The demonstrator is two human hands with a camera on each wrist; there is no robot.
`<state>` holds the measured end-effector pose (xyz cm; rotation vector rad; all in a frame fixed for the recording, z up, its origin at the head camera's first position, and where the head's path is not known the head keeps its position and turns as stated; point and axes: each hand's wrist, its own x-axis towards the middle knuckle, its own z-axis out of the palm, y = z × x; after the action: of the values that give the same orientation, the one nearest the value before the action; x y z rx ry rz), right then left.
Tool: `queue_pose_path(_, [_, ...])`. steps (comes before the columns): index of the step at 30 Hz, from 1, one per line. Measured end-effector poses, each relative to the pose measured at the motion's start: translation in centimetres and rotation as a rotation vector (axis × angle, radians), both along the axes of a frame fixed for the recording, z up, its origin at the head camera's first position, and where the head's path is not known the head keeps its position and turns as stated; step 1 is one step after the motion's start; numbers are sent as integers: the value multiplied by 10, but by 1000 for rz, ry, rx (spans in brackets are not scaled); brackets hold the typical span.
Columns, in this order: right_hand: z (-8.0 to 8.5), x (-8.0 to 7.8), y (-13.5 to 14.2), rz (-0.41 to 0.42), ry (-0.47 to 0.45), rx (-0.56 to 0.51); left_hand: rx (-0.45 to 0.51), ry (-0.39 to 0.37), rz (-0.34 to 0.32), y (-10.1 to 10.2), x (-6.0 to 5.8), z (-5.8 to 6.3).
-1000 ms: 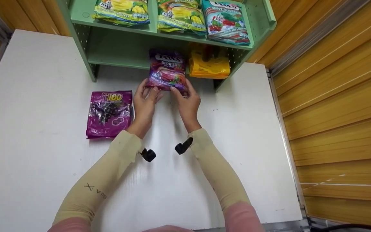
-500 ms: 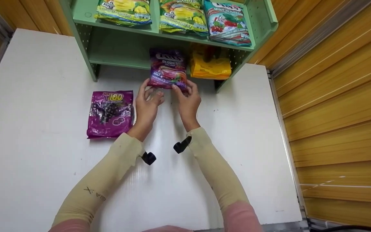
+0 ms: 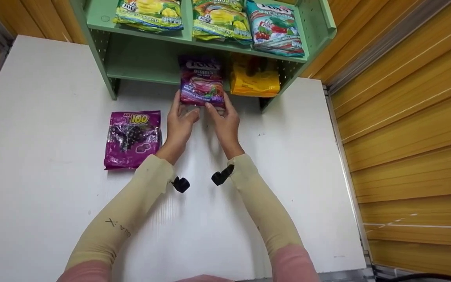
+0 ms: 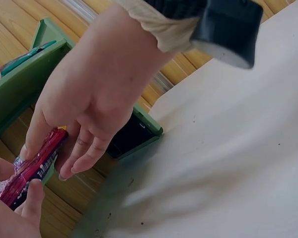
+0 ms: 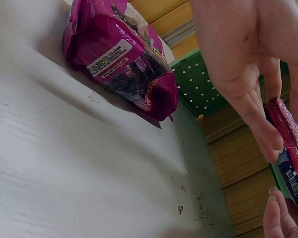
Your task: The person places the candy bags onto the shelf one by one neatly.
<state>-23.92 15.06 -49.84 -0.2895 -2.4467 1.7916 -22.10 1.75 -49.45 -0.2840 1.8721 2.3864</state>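
Observation:
A purple bag of berry candy [image 3: 202,84] is at the front of the green rack's lower level, tilted with its printed front up. My right hand [image 3: 226,125] pinches its lower right part, thumb on the front and fingers behind; in the left wrist view the bag [image 4: 37,168] shows edge-on between thumb and fingers. Along the bag's left side lie the fairly straight fingers of my left hand [image 3: 178,127], its thumb off the printed front, just below the bottom edge. A magenta candy bag [image 3: 132,139] lies on the white table, left of my left hand.
The green rack [image 3: 143,62] stands at the back of the white table [image 3: 49,156]. Its upper level carries yellow-green candy bags [image 3: 149,15] and a teal mint candy bag [image 3: 276,29]. A yellow bag [image 3: 255,82] sits in the lower level, right of the berry candy.
My left thumb has come off the front of the berry candy bag and now sits below its edge. The bag has shifted slightly left and further back into the rack.

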Motion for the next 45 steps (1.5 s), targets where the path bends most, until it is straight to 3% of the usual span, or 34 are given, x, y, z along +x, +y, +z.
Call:
queue_pose_path(8, [2,-3,0,80,-75,-137,46,48,-70,-5,-7,-3])
queue_pose_path(14, [6,-9,0,138,-55,-158,23,32,-106,-7,-15,-1])
queue_pose_path(23, [9,-18,3,161,-77,-207,53,32,-117,-6,-22,-1])
queue_pose_path(36, [11,-28,6,162,-59,-178,-8,-7,-140,-7,-33,4])
queue_pose_path(45, [11,-35,5,165,-77,-138,2,-7,-106,-4,-40,4])
